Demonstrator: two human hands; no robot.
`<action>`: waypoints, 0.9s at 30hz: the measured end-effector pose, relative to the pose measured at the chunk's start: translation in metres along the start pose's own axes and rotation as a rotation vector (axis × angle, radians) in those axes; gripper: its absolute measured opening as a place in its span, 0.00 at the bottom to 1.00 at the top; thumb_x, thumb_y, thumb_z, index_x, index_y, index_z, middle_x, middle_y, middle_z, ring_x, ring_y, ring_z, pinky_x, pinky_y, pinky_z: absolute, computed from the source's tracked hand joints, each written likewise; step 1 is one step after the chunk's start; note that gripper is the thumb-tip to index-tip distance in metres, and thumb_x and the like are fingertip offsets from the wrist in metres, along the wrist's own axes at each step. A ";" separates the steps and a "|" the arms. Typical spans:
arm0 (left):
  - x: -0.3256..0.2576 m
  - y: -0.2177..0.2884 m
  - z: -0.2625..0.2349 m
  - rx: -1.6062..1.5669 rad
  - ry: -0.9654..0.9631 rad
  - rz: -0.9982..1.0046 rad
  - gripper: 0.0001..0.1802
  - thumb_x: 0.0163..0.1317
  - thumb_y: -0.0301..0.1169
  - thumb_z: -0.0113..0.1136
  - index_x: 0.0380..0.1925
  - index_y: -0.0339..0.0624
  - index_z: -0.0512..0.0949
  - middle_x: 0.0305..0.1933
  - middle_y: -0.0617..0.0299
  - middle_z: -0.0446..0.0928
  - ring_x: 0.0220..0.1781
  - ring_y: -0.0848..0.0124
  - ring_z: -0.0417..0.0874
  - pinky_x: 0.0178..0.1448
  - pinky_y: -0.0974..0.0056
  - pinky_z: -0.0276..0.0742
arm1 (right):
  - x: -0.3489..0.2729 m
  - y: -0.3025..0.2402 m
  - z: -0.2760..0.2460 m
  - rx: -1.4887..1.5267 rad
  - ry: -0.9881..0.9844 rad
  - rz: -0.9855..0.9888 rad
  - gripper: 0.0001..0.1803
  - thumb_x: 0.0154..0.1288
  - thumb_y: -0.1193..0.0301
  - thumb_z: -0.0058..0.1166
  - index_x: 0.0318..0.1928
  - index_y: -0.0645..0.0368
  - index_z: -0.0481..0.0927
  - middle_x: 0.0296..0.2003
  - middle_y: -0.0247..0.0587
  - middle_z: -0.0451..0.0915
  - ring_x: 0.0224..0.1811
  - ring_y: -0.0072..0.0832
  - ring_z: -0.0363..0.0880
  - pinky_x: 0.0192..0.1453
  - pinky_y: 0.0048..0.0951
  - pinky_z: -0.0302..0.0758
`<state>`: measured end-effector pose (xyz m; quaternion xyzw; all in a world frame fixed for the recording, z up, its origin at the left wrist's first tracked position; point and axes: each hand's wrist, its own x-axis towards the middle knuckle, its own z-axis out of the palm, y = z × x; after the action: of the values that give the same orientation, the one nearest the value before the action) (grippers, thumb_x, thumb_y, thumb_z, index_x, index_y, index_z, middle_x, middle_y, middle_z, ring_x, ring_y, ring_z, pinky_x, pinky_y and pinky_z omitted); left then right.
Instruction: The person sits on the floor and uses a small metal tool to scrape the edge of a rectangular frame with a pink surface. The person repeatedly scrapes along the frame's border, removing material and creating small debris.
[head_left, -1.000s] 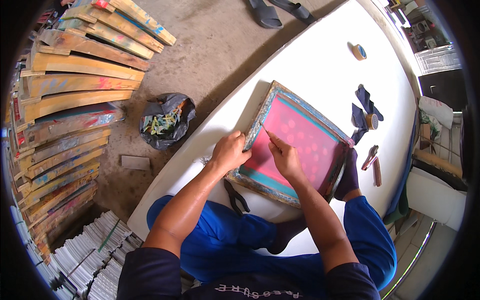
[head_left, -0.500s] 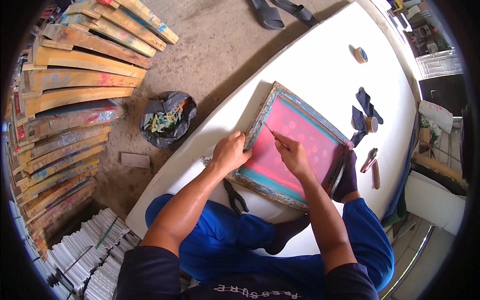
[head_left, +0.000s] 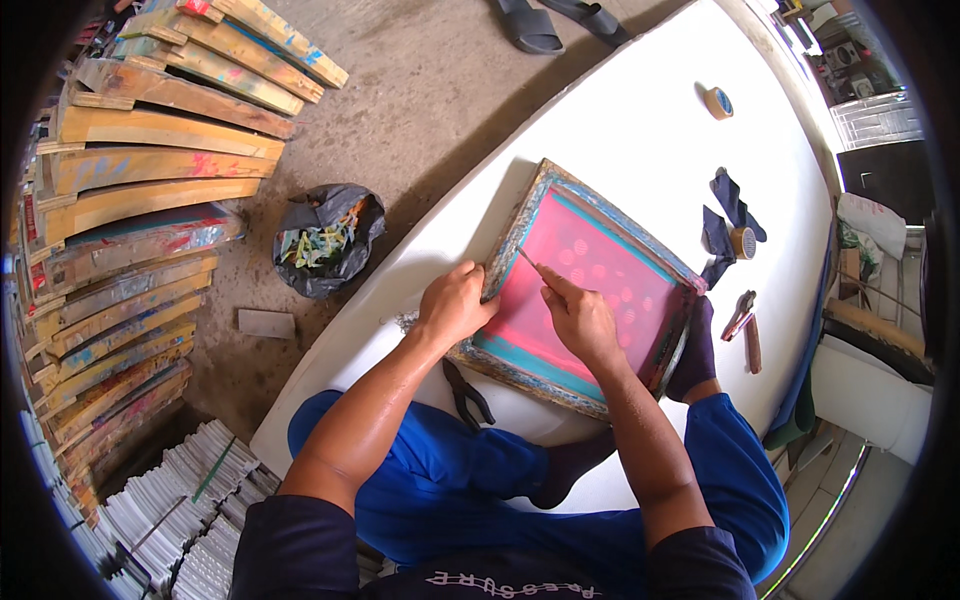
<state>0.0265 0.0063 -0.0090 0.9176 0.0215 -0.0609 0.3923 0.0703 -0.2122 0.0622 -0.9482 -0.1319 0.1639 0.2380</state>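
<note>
Working the near-left edge of a wooden-framed pink mesh screen

Left hand grips the frame; right hand pinches a thin pointed tool. Only this corner looks reached; other edges seem untouched.

A pink-meshed wooden screen frame lies flat on the white table.

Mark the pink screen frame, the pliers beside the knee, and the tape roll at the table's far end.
Screen frame [head_left: 520, 215], head view, on its upper-left wooden edge.
Pliers [head_left: 466, 392], head view, on the dark handles.
Tape roll [head_left: 716, 102], head view, on its ring.
</note>
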 end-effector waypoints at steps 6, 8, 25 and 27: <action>0.000 -0.002 0.001 0.018 -0.003 0.000 0.21 0.57 0.41 0.77 0.38 0.33 0.84 0.41 0.49 0.82 0.44 0.45 0.87 0.50 0.45 0.84 | 0.000 -0.001 0.000 0.001 0.013 -0.007 0.20 0.78 0.61 0.56 0.67 0.40 0.84 0.36 0.52 0.90 0.40 0.55 0.90 0.48 0.54 0.85; 0.000 -0.001 0.001 0.019 -0.007 -0.002 0.21 0.57 0.41 0.77 0.38 0.33 0.84 0.41 0.48 0.82 0.44 0.44 0.87 0.50 0.45 0.84 | 0.000 -0.001 0.001 0.008 0.023 -0.011 0.20 0.78 0.61 0.56 0.67 0.40 0.85 0.36 0.53 0.90 0.40 0.55 0.90 0.47 0.54 0.85; 0.002 -0.010 0.008 -0.030 0.041 0.082 0.16 0.53 0.34 0.78 0.35 0.35 0.84 0.37 0.50 0.82 0.40 0.45 0.88 0.46 0.45 0.84 | 0.003 -0.020 0.002 -0.289 -0.022 -0.040 0.22 0.77 0.65 0.55 0.69 0.43 0.82 0.27 0.53 0.87 0.29 0.54 0.89 0.36 0.55 0.86; 0.002 -0.010 0.010 -0.020 0.056 0.084 0.17 0.52 0.35 0.79 0.34 0.35 0.84 0.36 0.49 0.81 0.39 0.45 0.87 0.45 0.45 0.84 | 0.012 -0.001 0.002 -0.019 -0.082 -0.006 0.22 0.78 0.65 0.54 0.69 0.44 0.83 0.29 0.56 0.87 0.31 0.54 0.89 0.38 0.52 0.86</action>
<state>0.0267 0.0065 -0.0234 0.9150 -0.0051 -0.0184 0.4029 0.0802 -0.2068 0.0586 -0.9425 -0.1460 0.2006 0.2239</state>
